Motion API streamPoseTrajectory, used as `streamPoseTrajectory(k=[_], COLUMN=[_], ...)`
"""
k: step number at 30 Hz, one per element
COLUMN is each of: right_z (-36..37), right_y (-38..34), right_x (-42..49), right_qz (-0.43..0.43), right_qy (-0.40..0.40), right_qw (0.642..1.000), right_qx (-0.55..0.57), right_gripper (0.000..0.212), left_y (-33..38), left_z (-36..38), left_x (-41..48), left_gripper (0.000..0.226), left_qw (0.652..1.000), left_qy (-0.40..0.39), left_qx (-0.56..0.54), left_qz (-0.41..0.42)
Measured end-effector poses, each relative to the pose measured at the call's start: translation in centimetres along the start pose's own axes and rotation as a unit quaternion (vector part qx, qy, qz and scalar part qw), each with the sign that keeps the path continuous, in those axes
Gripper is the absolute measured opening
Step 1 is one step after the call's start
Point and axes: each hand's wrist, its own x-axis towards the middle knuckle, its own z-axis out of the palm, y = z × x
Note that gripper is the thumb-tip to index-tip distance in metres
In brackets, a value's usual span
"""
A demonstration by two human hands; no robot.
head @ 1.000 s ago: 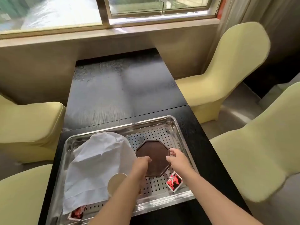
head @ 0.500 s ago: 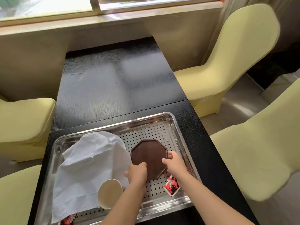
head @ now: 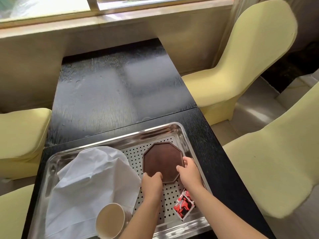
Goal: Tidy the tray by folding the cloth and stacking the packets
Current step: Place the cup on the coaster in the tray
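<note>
A crumpled white cloth (head: pixel 89 183) covers the left half of the perforated steel tray (head: pixel 155 131). Red packets (head: pixel 183 206) lie in a small pile at the tray's near right. A brown octagonal dish (head: pixel 162 161) sits flat in the tray's far right part. My left hand (head: pixel 151 182) grips its near left edge with curled fingers. My right hand (head: pixel 189 171) holds its right edge, fingers curled over the rim.
A paper cup (head: pixel 110 220) lies on its side at the tray's near edge, against the cloth. The tray rests on a black wooden table (head: pixel 112 87). Pale yellow chairs (head: pixel 250 54) stand on both sides.
Both hands have slid the brown dish away from me, toward the tray's far right corner. The view has tilted down and shifted.
</note>
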Motion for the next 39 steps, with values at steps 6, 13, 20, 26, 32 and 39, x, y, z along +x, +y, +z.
streamPoseTrajectory(k=[6,13,20,26,32,39], right_z=[1.0,1.3,2.1,2.0,1.5,1.0], right_y=[0.3,0.9,0.1,-0.2,-0.6,-0.5], right_x=[-0.3,1.6,2.1,2.2,2.4,2.6], right_qz=[-0.022,-0.02,-0.026,-0.04,-0.034,-0.033], right_qy=[0.029,0.01,0.042,0.038,0.033,0.033], right_qw=[0.999,1.0,0.998,0.998,0.998,0.998], right_qx=[-0.012,-0.002,-0.029,-0.028,-0.034,-0.042], right_gripper=[0.057,0.062,0.056,0.057,0.057,0.055], left_y=[0.1,0.4,1.5,1.7,1.7,2.0], left_z=[0.3,0.5,0.1,-0.4,-0.6,-0.6], left_x=[0.4,2.3,3.3,4.4,4.3,4.3], left_gripper=[0.012,0.053,0.023,0.013,0.013,0.02], left_qw=[0.995,0.995,0.993,0.979,0.98,0.983], left_qy=[-0.018,-0.07,-0.072,-0.091,-0.086,-0.094], left_qx=[-0.099,-0.069,-0.087,-0.17,-0.168,-0.152], left_qz=[-0.016,-0.035,-0.026,-0.062,-0.061,-0.037])
